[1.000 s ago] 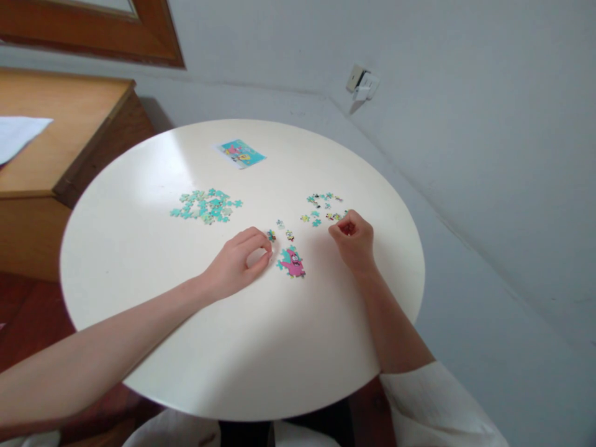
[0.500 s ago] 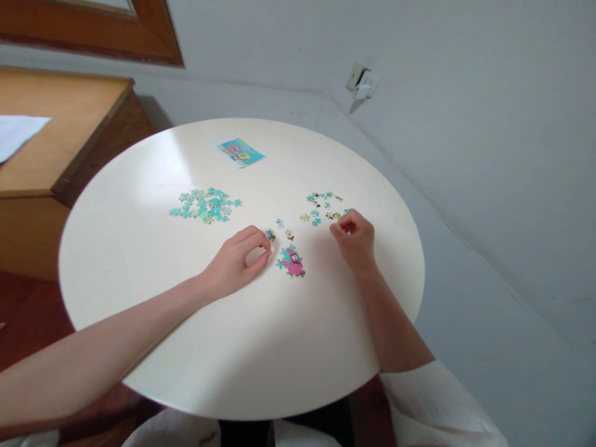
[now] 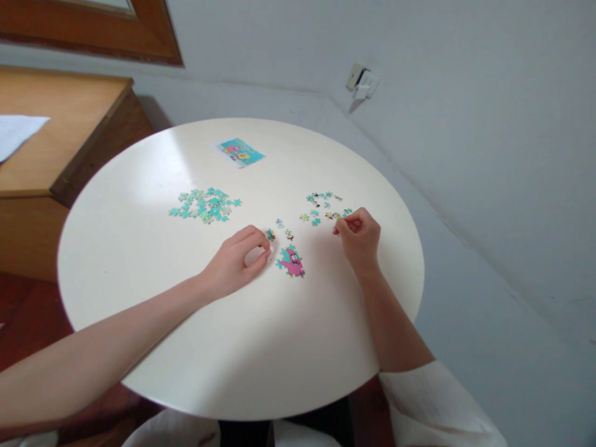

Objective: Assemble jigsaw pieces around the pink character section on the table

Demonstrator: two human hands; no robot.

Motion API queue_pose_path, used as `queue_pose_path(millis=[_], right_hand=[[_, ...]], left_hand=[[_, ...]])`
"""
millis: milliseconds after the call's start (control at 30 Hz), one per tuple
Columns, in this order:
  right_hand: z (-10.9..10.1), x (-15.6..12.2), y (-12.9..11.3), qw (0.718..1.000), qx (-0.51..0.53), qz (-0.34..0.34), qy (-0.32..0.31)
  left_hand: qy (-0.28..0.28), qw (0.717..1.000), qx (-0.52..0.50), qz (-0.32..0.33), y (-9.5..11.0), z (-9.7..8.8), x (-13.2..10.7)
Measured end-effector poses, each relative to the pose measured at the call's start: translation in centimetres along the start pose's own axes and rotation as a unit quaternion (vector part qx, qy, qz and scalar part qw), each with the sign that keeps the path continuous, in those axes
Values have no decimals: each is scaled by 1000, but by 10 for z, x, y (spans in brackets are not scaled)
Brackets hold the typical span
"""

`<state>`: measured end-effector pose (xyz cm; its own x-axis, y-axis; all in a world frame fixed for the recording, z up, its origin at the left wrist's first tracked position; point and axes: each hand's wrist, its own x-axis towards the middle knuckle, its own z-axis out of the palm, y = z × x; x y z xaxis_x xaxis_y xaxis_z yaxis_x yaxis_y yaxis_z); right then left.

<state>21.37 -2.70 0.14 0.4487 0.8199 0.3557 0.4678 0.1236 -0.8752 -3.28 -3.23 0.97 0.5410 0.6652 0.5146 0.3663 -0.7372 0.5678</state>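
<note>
My left hand (image 3: 236, 261) rests on the round white table (image 3: 139, 310), its fingers curled and their tips beside a small loose puzzle piece (image 3: 270, 234). Just right of it lies an assembled pink-and-teal puzzle section (image 3: 292, 261). My right hand (image 3: 359, 239) is curled at the near edge of a scatter of mixed-colour pieces (image 3: 321, 207), thumb and fingers pinched together; whether a piece is in the pinch is hidden. Two more loose pieces (image 3: 284, 228) lie between the hands.
A heap of teal puzzle pieces (image 3: 205, 205) lies left of centre. A small reference picture (image 3: 240, 152) sits at the table's far side. A wooden cabinet (image 3: 60, 136) with a white sheet on it stands at the left. A wall socket (image 3: 362, 82) is behind.
My right hand has shifted slightly right and away, toward the mixed pieces, and its fingers have turned. My left hand has stayed in place.
</note>
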Motion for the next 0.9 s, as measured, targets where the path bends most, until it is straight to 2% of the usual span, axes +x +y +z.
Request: queue_pose_path(millis=[200, 533, 700, 900], right_hand=[[-2, 1, 0, 1000, 18, -9, 10], [-11, 8, 1, 996, -14, -45, 78], [-17, 11, 3, 993, -26, -22, 117], [-18, 14, 9, 992, -19, -1, 122]], left_hand=[[-1, 1000, 2, -1, 0, 0, 0], [2, 1000, 1, -1, -1, 0, -1], [5, 1000, 1, -2, -2, 1, -1], [8, 1000, 2, -4, -1, 0, -1]])
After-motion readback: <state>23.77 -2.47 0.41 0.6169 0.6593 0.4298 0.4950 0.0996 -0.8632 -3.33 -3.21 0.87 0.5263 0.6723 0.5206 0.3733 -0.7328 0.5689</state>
